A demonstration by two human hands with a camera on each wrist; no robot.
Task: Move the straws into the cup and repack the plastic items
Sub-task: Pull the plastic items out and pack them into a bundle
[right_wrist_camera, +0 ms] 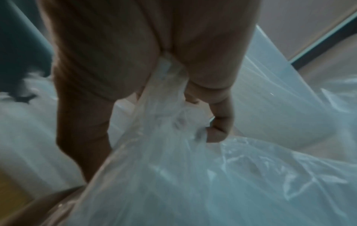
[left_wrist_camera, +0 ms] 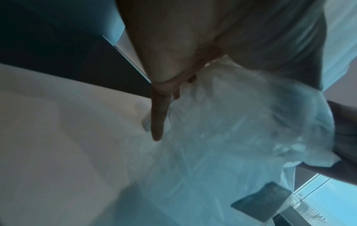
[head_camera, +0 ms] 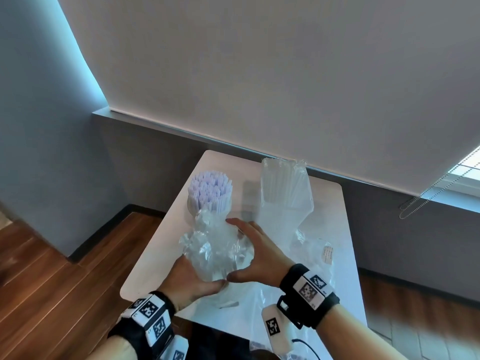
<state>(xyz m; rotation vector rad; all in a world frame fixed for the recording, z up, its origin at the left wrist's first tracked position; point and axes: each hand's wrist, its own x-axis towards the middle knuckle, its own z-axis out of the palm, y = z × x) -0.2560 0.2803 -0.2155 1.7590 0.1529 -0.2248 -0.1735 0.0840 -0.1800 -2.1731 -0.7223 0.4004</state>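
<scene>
A: From the head view, we have both hands cupped around a crumpled clear plastic bundle (head_camera: 217, 246) at the near middle of the white table (head_camera: 335, 229). Our left hand (head_camera: 193, 281) cradles its near underside, and our right hand (head_camera: 255, 252) wraps its right flank, fingers curved over the top.

B: And the straws (head_camera: 210, 190) stand upright in the cup (head_camera: 191, 203), just beyond the bundle. A second clear bag of straws (head_camera: 285, 188) stands behind to the right.

A: In the left wrist view, one finger (left_wrist_camera: 157, 120) points straight down beside the bundle (left_wrist_camera: 231, 122) while the others curl into it.

B: The right wrist view shows our right-hand fingers (right_wrist_camera: 220, 122) bunching film (right_wrist_camera: 173, 152) in a pinch. It is blurred, so we cannot tell what lies inside.

A: We judge it light, soft and slippery. It will probably crush or slide, so we should grip gathered folds, not smooth faces.
</scene>
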